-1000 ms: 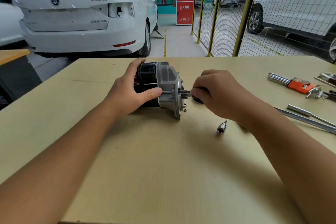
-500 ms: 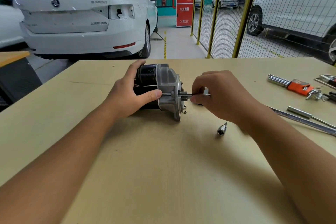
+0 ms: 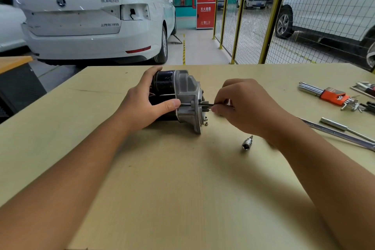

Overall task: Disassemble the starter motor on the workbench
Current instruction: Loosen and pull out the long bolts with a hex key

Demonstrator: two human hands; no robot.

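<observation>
- Pale wooden workbench [image 3: 182, 178] bore the black-and-silver starter motor [image 3: 182, 97].
- Left hand [image 3: 146, 105] gripped its body.
- Right hand [image 3: 243, 105] pinched a thin dark bolt [image 3: 207, 104]; best drawn out straight.

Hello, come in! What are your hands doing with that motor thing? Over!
Left hand grips starter motor on workbench. Right hand pinches long bolt at housing face. Loose socket bit nearby, nothing blocking.

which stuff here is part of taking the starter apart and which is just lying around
In use:
- black and silver starter motor, gripped by the left hand
- thin dark bolt, pinched by the right hand

Lying about:
- small silver socket bit
- hex keys in an orange holder
- long steel ruler
- silver rod tool
</observation>
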